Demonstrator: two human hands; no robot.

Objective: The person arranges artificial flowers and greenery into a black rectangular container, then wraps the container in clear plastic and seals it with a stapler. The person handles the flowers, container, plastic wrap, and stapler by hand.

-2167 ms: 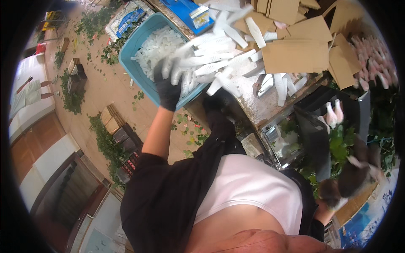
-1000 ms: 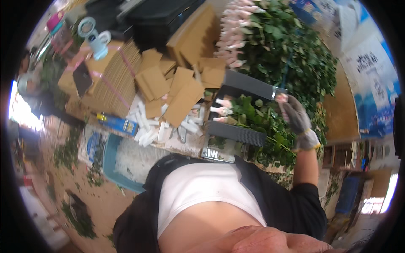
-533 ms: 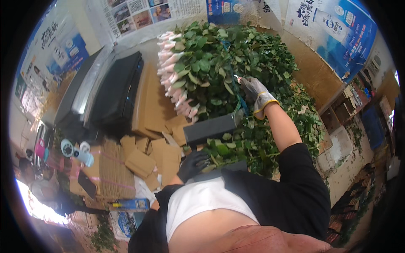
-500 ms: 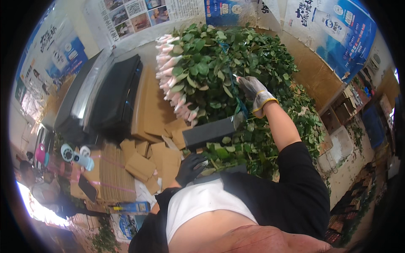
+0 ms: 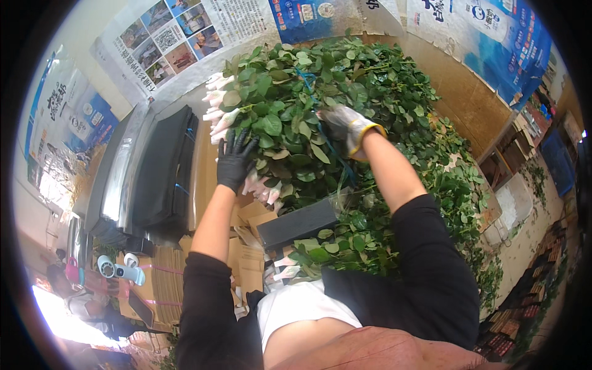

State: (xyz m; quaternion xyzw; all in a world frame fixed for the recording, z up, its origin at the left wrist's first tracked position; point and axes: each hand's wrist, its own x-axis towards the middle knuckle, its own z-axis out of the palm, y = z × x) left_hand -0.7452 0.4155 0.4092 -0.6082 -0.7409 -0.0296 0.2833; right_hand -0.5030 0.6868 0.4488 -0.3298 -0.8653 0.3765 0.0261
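Observation:
My left hand (image 5: 236, 159), in a black glove, spreads its fingers over the left side of a pile of leafy rose stems (image 5: 271, 120), against the white-wrapped pink heads (image 5: 219, 123). My right hand (image 5: 341, 126), in a grey glove with a yellow cuff, is deep among the leaves beside a blue strap (image 5: 302, 80); its fingers are curled on something small that is mostly hidden. Below the pile lies a dark grey board (image 5: 296, 225), with more leaves (image 5: 345, 250) and a few white-sleeved heads (image 5: 285, 271) under it.
Black wrapping sheets (image 5: 160, 176) in stacks stand at the left, with cardboard pieces (image 5: 250, 259) and bundled cardboard (image 5: 161, 290) nearer me. A light blue fan (image 5: 128, 273) sits there; a person (image 5: 92, 305) is beyond. A brown board (image 5: 462, 98) and printed sheets back the pile.
My left hand has moved from low by the cardboard up onto the flower heads. My right hand has shifted left in the leaves. The view has turned from the tub toward the stem pile.

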